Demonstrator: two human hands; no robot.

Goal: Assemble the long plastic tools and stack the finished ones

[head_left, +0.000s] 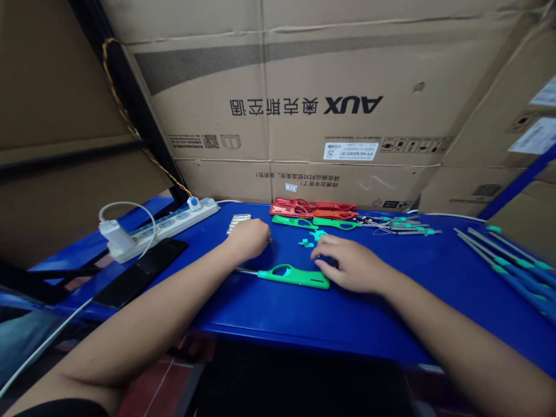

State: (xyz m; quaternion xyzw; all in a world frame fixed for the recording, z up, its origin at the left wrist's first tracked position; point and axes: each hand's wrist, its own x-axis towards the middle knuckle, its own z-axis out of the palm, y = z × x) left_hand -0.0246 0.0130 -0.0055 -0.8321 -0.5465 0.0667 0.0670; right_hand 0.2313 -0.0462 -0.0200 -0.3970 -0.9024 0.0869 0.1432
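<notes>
Green utility lighter point(293, 276), metal nozzle point(246, 270), flat on blue table point(391, 318).

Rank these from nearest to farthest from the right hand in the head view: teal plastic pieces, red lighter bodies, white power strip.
From the right hand:
1. Teal plastic pieces, just past its fingertips.
2. Red lighter bodies, in rows at the far side of the blue table.
3. White power strip, far off at the table's left end.

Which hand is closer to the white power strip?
Left hand is nearer, to the right of the white power strip and not touching it; right hand is much farther right.
</notes>
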